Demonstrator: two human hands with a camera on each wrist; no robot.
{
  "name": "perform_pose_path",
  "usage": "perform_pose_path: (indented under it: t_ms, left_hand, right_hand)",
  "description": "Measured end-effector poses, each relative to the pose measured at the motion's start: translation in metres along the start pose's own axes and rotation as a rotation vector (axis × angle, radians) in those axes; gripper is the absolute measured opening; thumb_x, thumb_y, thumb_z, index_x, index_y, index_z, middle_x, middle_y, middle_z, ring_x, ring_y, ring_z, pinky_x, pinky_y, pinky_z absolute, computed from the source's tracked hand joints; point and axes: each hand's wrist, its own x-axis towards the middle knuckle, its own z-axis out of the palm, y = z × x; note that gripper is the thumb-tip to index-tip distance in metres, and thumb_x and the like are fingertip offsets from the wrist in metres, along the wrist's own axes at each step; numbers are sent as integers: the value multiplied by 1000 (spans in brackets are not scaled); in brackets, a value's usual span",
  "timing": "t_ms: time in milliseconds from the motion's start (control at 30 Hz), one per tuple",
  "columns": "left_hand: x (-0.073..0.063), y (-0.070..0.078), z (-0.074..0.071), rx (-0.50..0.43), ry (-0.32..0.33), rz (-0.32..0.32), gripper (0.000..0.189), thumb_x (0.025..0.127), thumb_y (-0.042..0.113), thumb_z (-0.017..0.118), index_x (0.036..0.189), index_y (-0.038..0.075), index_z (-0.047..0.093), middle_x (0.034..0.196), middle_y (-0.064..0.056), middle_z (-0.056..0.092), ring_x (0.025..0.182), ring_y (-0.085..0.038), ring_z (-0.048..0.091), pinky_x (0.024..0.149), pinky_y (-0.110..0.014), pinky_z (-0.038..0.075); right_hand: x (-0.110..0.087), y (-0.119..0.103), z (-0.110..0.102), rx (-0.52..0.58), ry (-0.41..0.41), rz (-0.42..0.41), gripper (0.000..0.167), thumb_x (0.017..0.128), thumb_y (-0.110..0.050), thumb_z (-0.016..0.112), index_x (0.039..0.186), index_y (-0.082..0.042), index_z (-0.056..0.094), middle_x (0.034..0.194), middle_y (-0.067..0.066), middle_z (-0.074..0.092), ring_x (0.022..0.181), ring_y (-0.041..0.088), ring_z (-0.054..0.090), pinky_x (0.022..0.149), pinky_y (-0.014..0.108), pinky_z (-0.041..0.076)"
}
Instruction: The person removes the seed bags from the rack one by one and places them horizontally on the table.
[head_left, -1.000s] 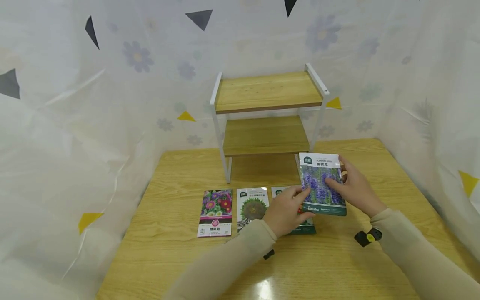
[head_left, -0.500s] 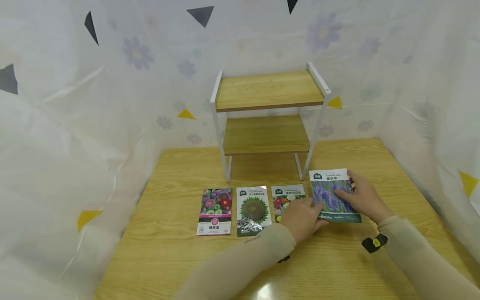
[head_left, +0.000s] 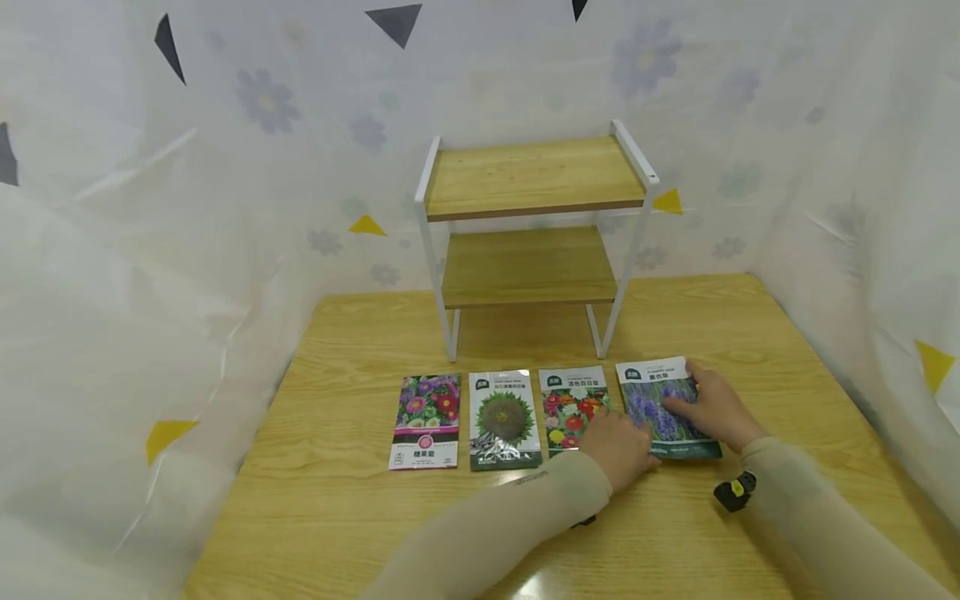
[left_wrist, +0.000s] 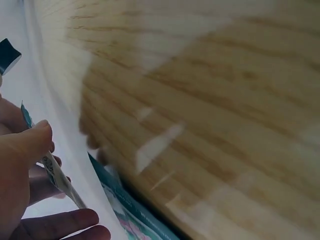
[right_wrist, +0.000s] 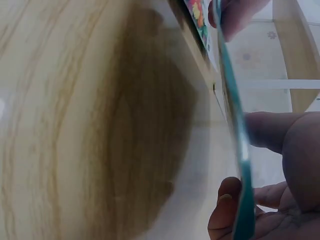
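Note:
A purple-flowered seed packet (head_left: pixel 654 404) is at the right end of a row, held close over the table by both hands. My right hand (head_left: pixel 714 410) grips its right edge, thumb on the printed front and fingers behind, as the right wrist view shows edge-on. At its lower left corner my left hand (head_left: pixel 621 450) pinches the packet, thumb on one side and fingers on the other in the left wrist view. The left hand partly covers a seed packet with mixed red, white and yellow blooms (head_left: pixel 573 404). Further left lies a packet with a large green-rimmed flower head (head_left: pixel 505 417).
A pink and purple flower packet (head_left: pixel 426 421) lies leftmost in the row. Behind the row stands a two-tier wooden shelf (head_left: pixel 536 177) with a white frame. Pale patterned sheeting (head_left: pixel 172 275) surrounds the wooden table (head_left: pixel 330 500).
Both hands have lowered the purple-flowered packet toward the table and moved it slightly right, beside the mixed-bloom packet. More of the mixed-bloom packet shows now.

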Motion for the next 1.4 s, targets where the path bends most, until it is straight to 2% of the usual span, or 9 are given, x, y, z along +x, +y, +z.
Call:
perform_pose_path:
  t_ms: [167, 300, 400, 667, 867, 1000, 1133, 1233, 1400]
  left_hand:
    - [4, 4, 3, -5, -59, -12, 42, 87, 67, 49, 109, 37, 69, 108, 9, 67, 104, -14, 58, 101, -36, 39]
    - [6, 6, 4, 13, -118, -25, 39, 88, 66, 48, 109, 40, 69, 117, 12, 64, 119, -16, 50, 109, -42, 32]
    - [9, 6, 5, 25, -133, -29, 39, 89, 66, 47, 109, 41, 69, 120, 12, 63, 124, -17, 47, 112, -45, 27]
    - [9, 5, 6, 39, -129, -36, 41, 89, 67, 45, 112, 41, 67, 127, 9, 55, 126, -16, 43, 113, -44, 23]
    - [7, 4, 6, 49, -122, -16, 39, 91, 65, 45, 111, 40, 67, 128, 9, 55, 126, -15, 44, 113, -45, 24]
    - [7, 3, 7, 51, -115, -10, 45, 91, 65, 46, 122, 37, 63, 131, 8, 54, 127, -16, 43, 113, -46, 23]
    - [7, 1, 9, 48, -81, -9, 54, 88, 66, 49, 129, 32, 58, 130, 7, 55, 127, -16, 44, 114, -48, 21]
    - [4, -2, 8, 45, -39, 5, 55, 88, 67, 50, 127, 28, 58, 126, 6, 56, 123, -16, 46, 113, -47, 23]
    - [-4, -17, -8, -18, 9, 22, 56, 91, 65, 45, 131, 28, 55, 131, 5, 52, 128, -16, 43, 114, -42, 23]
  right_hand:
    - [3, 4, 9, -77, 8, 9, 94, 89, -37, 68, 144, 18, 16, 130, 48, 30, 116, 60, 35, 95, 68, 32]
    - [8, 8, 17, -141, 12, 28, 92, 89, -36, 68, 143, 19, 18, 129, 49, 32, 115, 60, 36, 94, 67, 34]
    - [10, 7, 19, -160, 19, 37, 91, 88, -34, 68, 142, 20, 20, 128, 49, 33, 115, 61, 36, 92, 68, 35]
    - [11, 6, 20, -155, 19, 70, 89, 88, -35, 67, 143, 18, 21, 126, 47, 33, 113, 59, 34, 89, 68, 35]
    - [10, 6, 21, -143, 15, 81, 91, 88, -37, 68, 143, 18, 20, 124, 46, 31, 111, 58, 34, 88, 67, 36]
    - [9, 6, 20, -121, 21, 80, 91, 88, -37, 68, 144, 17, 20, 125, 45, 31, 111, 57, 36, 89, 66, 36]
    - [5, 3, 18, -79, 15, 86, 93, 89, -42, 66, 145, 15, 18, 126, 43, 32, 111, 54, 37, 88, 66, 37]
    - [1, 3, 16, -62, 14, 79, 94, 90, -46, 64, 145, 15, 19, 122, 39, 37, 108, 50, 39, 86, 64, 39]
    - [-8, 3, 10, -3, 2, 90, 97, 91, -51, 59, 147, 13, 12, 127, 39, 34, 111, 50, 39, 88, 65, 39]
